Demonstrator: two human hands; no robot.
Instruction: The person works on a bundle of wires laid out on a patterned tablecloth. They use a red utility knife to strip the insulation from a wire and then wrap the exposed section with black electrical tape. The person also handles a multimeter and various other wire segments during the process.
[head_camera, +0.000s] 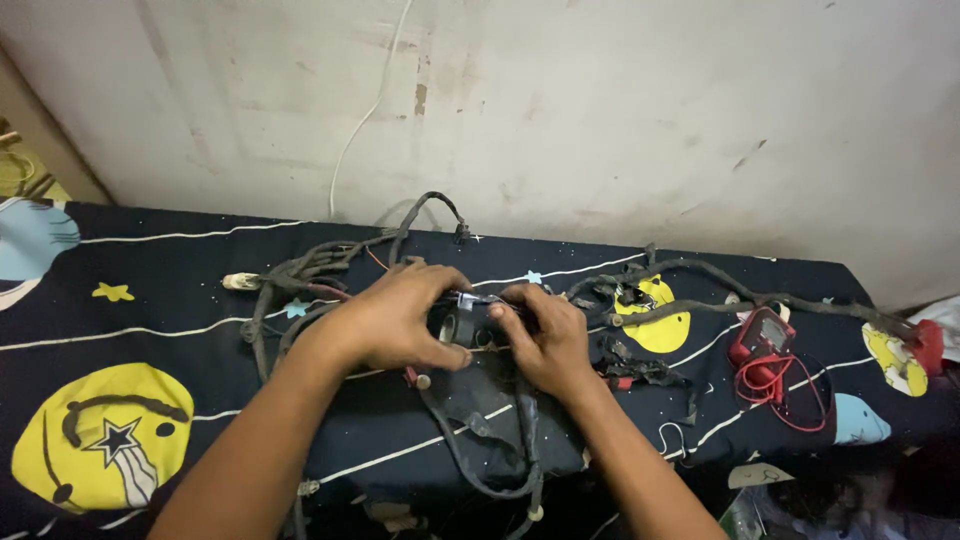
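Two hands, left hand (395, 320), right hand (545, 335), one wire harness (320, 270), one red multimeter (765, 335)

harness (470, 440) under hands, red connector (930, 347) cropped

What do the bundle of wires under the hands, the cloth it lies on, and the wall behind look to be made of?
Wire bundle: likely plastic-coated cables wrapped in dull black tape, judging by the matte, slightly ragged surface. Cloth: seemingly soft printed fabric, dark with yellow planets and stars; it sags at the edge. Wall: painted plaster, matte off-white, with chips and scuffs. The left hand and right hand meet over the bundle.
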